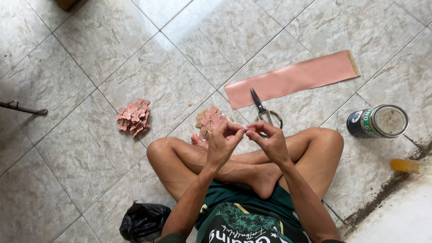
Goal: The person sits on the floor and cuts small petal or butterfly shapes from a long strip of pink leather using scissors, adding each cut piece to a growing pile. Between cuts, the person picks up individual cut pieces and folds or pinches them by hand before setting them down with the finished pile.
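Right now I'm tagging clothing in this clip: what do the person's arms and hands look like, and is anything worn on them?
Both forearms are bare, with no sleeves, gloves, watch or rings visible on the left hand or the right hand. The dark green shirt with pale lettering covers only the torso.

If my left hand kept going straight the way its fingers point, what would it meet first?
The left hand points up and slightly right, where its fingertips already meet the right hand. Past that, probably the scissors, though depth is unclear.

One camera sits on the person's head. It looks straight down, close to the hands (245, 141), floor (112, 54) toward 12 o'clock.
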